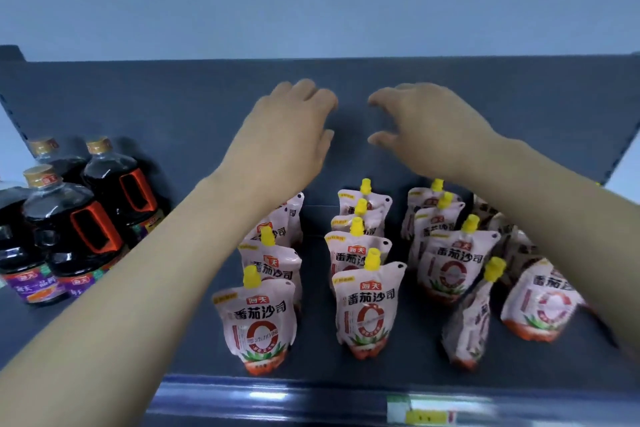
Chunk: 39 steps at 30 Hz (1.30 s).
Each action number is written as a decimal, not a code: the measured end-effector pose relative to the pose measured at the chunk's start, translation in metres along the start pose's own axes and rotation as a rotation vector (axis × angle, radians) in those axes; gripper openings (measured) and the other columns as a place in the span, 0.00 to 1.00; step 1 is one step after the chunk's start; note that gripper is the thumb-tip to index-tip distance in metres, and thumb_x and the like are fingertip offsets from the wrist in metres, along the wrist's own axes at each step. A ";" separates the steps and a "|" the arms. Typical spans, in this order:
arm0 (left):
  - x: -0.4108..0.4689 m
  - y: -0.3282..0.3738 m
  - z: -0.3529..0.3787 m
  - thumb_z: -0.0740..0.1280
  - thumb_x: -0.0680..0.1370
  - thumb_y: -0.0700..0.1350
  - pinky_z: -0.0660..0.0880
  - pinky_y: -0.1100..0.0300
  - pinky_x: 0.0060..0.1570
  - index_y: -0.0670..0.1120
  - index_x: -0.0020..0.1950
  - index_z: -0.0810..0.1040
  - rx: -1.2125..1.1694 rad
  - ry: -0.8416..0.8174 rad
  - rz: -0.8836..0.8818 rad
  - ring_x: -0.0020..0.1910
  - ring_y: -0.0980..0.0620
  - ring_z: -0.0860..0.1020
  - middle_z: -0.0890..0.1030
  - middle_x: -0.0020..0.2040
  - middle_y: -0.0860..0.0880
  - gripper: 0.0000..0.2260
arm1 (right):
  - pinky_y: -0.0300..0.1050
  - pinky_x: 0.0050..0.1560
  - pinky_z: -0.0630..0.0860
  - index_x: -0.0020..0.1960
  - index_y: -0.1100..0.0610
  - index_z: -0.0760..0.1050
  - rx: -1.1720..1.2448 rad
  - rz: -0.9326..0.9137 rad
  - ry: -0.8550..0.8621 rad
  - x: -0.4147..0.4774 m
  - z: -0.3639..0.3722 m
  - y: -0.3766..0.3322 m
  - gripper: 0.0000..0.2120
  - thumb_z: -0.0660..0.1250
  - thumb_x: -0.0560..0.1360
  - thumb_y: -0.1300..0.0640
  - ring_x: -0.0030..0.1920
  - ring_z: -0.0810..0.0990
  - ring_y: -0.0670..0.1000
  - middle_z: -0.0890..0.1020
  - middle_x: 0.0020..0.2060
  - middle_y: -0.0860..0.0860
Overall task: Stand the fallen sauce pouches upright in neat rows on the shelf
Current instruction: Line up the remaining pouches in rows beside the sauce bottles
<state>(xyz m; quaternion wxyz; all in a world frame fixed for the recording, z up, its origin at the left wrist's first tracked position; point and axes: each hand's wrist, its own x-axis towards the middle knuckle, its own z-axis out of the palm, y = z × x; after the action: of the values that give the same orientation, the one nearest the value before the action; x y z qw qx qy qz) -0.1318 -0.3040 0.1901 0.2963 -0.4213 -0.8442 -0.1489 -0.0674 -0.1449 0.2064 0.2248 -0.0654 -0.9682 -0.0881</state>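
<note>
Empty, loose left hand (287, 139) and right hand (429, 128) over sauce pouches (367, 308), dark bottles (86, 229) left

pouches (367, 305) on shelf (173, 107), bottles (79, 218) left

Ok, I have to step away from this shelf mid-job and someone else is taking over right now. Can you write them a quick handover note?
Left hand and right hand: both open, holding nothing, above the pouches toward the back of the shelf.
Done: left row, middle row and third row stand upright, labels forward.
To do: the side-on pouch at the front right is twisted and tilted; square it up. The rightmost pouch stands, but those behind it are blurred under the right arm, so check them.
Dark bottles at far left stand apart from the pouches.
</note>
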 end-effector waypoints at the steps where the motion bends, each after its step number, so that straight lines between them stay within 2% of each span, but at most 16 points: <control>1: 0.002 0.004 -0.004 0.61 0.78 0.43 0.70 0.45 0.56 0.42 0.63 0.71 0.016 0.014 0.025 0.59 0.41 0.70 0.74 0.59 0.42 0.15 | 0.56 0.61 0.71 0.64 0.59 0.70 -0.034 0.010 0.016 -0.005 -0.006 0.001 0.19 0.63 0.77 0.50 0.59 0.75 0.61 0.78 0.58 0.58; 7: 0.005 0.040 -0.014 0.61 0.77 0.42 0.68 0.46 0.56 0.40 0.61 0.72 -0.033 0.074 0.180 0.57 0.40 0.70 0.74 0.58 0.41 0.13 | 0.53 0.59 0.70 0.66 0.59 0.69 -0.253 0.130 0.069 -0.044 -0.032 0.022 0.20 0.63 0.77 0.51 0.61 0.74 0.60 0.77 0.60 0.58; 13: 0.010 0.098 0.005 0.63 0.77 0.43 0.69 0.48 0.56 0.43 0.63 0.72 -0.253 0.077 0.321 0.57 0.43 0.71 0.75 0.58 0.43 0.15 | 0.55 0.57 0.70 0.65 0.60 0.70 -0.407 0.322 0.017 -0.100 -0.048 0.066 0.21 0.64 0.76 0.52 0.60 0.74 0.62 0.77 0.60 0.60; 19: 0.016 0.158 0.026 0.63 0.77 0.45 0.66 0.53 0.58 0.46 0.63 0.71 -0.374 0.014 0.389 0.59 0.46 0.70 0.74 0.60 0.46 0.15 | 0.53 0.53 0.71 0.64 0.61 0.71 -0.455 0.477 -0.042 -0.159 -0.056 0.114 0.18 0.63 0.77 0.54 0.57 0.75 0.63 0.78 0.58 0.60; 24: 0.019 0.210 0.042 0.63 0.77 0.45 0.66 0.55 0.58 0.47 0.64 0.71 -0.384 -0.023 0.424 0.59 0.48 0.70 0.74 0.60 0.47 0.15 | 0.52 0.51 0.71 0.63 0.60 0.72 -0.439 0.498 -0.070 -0.191 -0.051 0.158 0.17 0.63 0.77 0.54 0.57 0.75 0.63 0.78 0.57 0.59; 29: 0.021 0.280 0.058 0.63 0.77 0.45 0.66 0.57 0.52 0.47 0.61 0.73 -0.410 -0.047 0.422 0.56 0.48 0.72 0.76 0.57 0.47 0.13 | 0.53 0.55 0.71 0.63 0.59 0.72 -0.359 0.436 -0.095 -0.221 -0.040 0.221 0.17 0.63 0.77 0.53 0.57 0.75 0.62 0.79 0.55 0.58; 32: 0.025 0.325 0.078 0.63 0.77 0.45 0.67 0.57 0.54 0.48 0.62 0.73 -0.438 -0.110 0.397 0.57 0.49 0.72 0.76 0.58 0.49 0.14 | 0.53 0.56 0.71 0.64 0.58 0.71 -0.323 0.408 -0.127 -0.242 -0.034 0.261 0.18 0.63 0.77 0.51 0.57 0.76 0.61 0.79 0.54 0.57; 35: 0.028 0.357 0.107 0.64 0.77 0.47 0.69 0.60 0.55 0.48 0.61 0.74 -0.496 -0.230 0.317 0.56 0.53 0.72 0.75 0.58 0.50 0.13 | 0.52 0.56 0.71 0.64 0.58 0.72 -0.259 0.378 -0.155 -0.253 -0.025 0.293 0.18 0.63 0.77 0.51 0.57 0.76 0.61 0.80 0.54 0.57; 37: 0.026 0.368 0.126 0.65 0.76 0.45 0.66 0.66 0.51 0.47 0.60 0.75 -0.537 -0.296 0.256 0.52 0.56 0.71 0.76 0.56 0.50 0.13 | 0.52 0.56 0.71 0.64 0.58 0.72 -0.214 0.350 -0.175 -0.254 -0.016 0.308 0.18 0.63 0.77 0.52 0.57 0.76 0.61 0.80 0.54 0.57; 39: 0.023 0.373 0.142 0.66 0.75 0.44 0.69 0.61 0.53 0.46 0.58 0.76 -0.569 -0.346 0.180 0.52 0.54 0.73 0.78 0.54 0.49 0.13 | 0.52 0.55 0.72 0.64 0.59 0.72 -0.166 0.334 -0.196 -0.253 -0.006 0.318 0.17 0.63 0.77 0.53 0.56 0.77 0.60 0.80 0.54 0.57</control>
<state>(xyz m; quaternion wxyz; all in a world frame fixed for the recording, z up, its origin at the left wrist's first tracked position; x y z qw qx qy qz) 0.1023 0.0058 0.0947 0.0312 -0.5787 -0.7661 -0.2781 0.2131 0.1419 0.1429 0.1350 -0.2514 -0.9506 -0.1221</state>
